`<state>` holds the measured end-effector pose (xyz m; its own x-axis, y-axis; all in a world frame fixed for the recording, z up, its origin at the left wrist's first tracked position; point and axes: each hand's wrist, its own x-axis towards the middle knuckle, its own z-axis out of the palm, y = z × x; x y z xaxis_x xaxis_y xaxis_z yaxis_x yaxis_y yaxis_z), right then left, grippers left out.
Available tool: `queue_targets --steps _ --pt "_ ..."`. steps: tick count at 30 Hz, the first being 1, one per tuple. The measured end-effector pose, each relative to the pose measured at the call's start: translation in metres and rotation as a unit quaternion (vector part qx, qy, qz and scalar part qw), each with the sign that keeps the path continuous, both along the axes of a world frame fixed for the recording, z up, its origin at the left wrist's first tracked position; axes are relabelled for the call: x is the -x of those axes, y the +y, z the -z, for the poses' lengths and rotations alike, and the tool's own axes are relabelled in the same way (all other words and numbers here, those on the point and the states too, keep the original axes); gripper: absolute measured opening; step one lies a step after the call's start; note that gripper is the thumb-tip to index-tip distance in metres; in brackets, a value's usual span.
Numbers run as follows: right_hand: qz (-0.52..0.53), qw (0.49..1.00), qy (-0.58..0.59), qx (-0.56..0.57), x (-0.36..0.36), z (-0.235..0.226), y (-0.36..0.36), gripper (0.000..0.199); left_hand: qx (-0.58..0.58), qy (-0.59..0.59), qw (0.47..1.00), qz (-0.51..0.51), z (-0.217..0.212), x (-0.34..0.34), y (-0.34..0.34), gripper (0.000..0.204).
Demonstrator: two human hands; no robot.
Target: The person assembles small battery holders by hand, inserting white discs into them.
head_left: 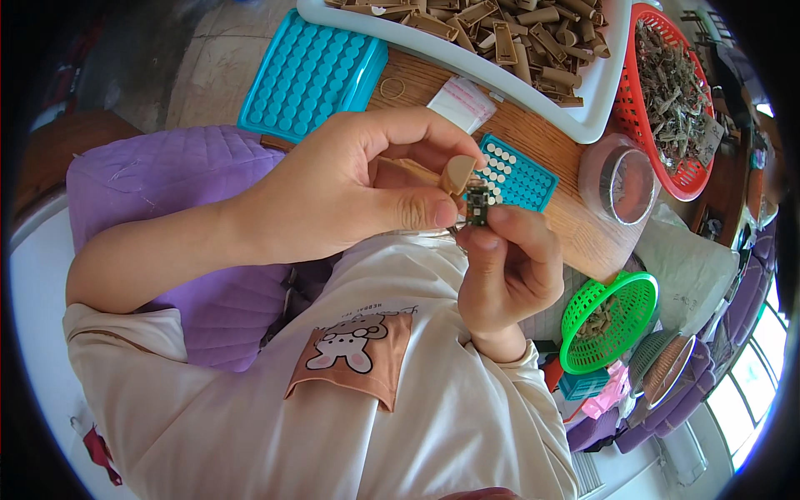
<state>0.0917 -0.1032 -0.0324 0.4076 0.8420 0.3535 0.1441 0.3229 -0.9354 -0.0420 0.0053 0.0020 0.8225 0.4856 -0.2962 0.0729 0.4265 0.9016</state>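
In front of my chest, my left hand [342, 183] is closed around a tan plastic casing [457, 174] with a rounded end. Its thumb and fingertips grip the casing from both sides. Between thumb and forefinger, my right hand [510, 271] pinches a small dark green circuit board [477, 205]. The board stands right at the casing's open end; whether the two are joined cannot be told. Some thin wire-like parts show below the board by the left thumb. Fingers hide most of the casing.
On the wooden table [587, 237] stand a white bin [583, 125] of tan casings, a turquoise tray [312, 75], a smaller teal tray [525, 179] with white discs, and a clear round tub [618, 179]. A red basket [629, 92] and a green basket [612, 325] are at right.
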Motion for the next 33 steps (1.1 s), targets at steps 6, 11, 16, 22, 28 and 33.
queue_targets --steps 6,11,16,22,28,33 --pt "0.012 0.999 -0.024 -0.021 0.006 0.005 0.004 0.022 0.025 0.001 1.000 -0.010 -0.001 0.001 0.001 0.041" --pt "0.020 0.999 -0.032 -0.025 0.008 0.010 0.004 0.023 -0.018 0.028 0.999 -0.014 0.000 0.001 0.002 0.039" --pt "0.057 0.994 -0.083 -0.049 0.009 0.015 0.005 0.023 -0.022 0.022 0.999 -0.020 0.002 0.001 0.002 0.037" --pt "0.094 0.987 -0.099 -0.084 0.011 0.017 0.006 0.023 -0.025 0.015 0.999 -0.016 0.004 0.001 0.001 0.037" --pt "0.068 0.995 -0.068 -0.014 0.016 0.017 0.005 0.019 -0.039 0.002 0.999 -0.012 0.005 0.001 0.000 0.036" --pt "0.016 0.996 -0.069 0.044 0.014 0.009 0.012 0.024 -0.021 0.025 0.999 -0.035 0.005 0.003 -0.001 0.039"
